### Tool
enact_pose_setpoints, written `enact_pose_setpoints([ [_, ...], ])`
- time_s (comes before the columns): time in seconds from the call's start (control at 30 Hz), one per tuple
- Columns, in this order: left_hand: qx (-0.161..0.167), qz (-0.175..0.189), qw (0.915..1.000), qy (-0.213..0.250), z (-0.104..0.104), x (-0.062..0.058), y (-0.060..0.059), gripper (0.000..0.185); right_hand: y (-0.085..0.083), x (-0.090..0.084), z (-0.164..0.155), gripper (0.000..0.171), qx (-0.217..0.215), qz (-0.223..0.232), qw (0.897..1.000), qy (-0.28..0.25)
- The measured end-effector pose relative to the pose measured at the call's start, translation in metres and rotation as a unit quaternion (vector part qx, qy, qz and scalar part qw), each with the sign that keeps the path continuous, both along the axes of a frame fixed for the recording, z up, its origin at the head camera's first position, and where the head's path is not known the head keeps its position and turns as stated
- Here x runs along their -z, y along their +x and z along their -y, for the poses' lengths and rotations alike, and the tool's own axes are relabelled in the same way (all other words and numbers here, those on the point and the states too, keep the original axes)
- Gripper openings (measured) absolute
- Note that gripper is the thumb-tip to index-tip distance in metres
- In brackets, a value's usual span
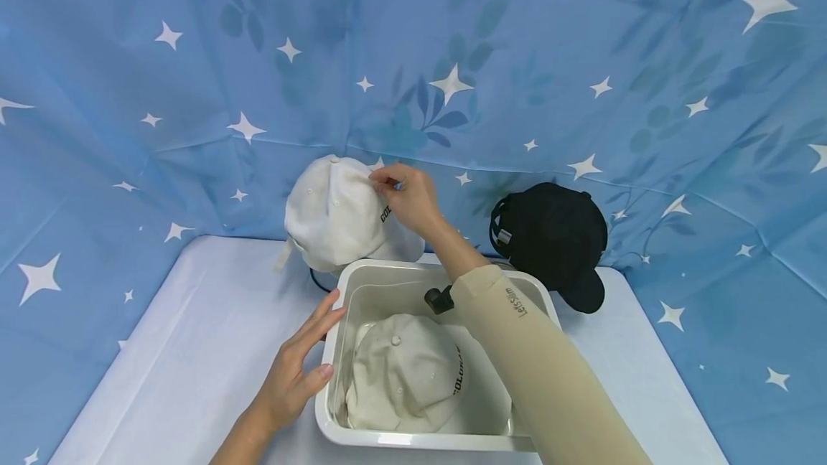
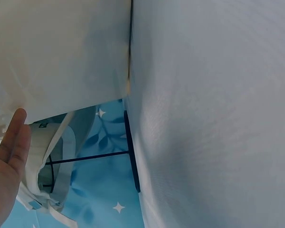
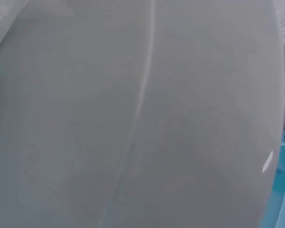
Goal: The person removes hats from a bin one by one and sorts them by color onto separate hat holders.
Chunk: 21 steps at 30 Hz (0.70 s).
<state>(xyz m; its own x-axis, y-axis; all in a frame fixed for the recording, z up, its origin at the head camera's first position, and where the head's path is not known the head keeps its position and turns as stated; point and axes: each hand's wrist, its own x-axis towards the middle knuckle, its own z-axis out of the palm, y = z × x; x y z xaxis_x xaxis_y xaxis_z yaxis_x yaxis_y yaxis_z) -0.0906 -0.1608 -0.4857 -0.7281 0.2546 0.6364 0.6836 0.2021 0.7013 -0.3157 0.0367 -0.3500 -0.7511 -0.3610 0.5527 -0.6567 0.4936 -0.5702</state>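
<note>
At the back, a white cap [image 1: 332, 214] with dark lettering sits on a thin black stand [image 2: 92, 158], its brim toward the right. My right hand [image 1: 413, 199] is at the front of its crown, thumb and fingertips pinched together on the fabric. My left hand [image 1: 291, 372] rests beside the left rim of a white plastic bin [image 1: 491, 441], fingers straight and spread. Inside the bin lies an off-white cap [image 1: 407, 372] with dark lettering, crown up. The bin's wall fills most of the right wrist view, with only a fingertip at the right edge.
A black cap [image 1: 549, 235] stands at the back right, its brim pointing down toward the front. A white cloth covers the table [image 1: 181, 350]. Behind and on both sides hangs a blue curtain [image 1: 400, 41] with white stars. My right forearm crosses over the bin.
</note>
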Motion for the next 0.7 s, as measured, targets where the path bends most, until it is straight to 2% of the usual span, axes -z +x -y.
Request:
enact_pose_setpoints([
  [0.33,-0.005,0.004,1.0,-0.002,0.0,-0.002,0.001,0.066,0.002,0.005,-0.001,0.016,-0.009,0.01,1.0,0.026],
  [0.7,-0.007,-0.002,1.0,-0.004,0.0,-0.003,0.001,0.065,0.001,0.012,-0.006,0.015,-0.02,0.005,0.999,0.025],
])
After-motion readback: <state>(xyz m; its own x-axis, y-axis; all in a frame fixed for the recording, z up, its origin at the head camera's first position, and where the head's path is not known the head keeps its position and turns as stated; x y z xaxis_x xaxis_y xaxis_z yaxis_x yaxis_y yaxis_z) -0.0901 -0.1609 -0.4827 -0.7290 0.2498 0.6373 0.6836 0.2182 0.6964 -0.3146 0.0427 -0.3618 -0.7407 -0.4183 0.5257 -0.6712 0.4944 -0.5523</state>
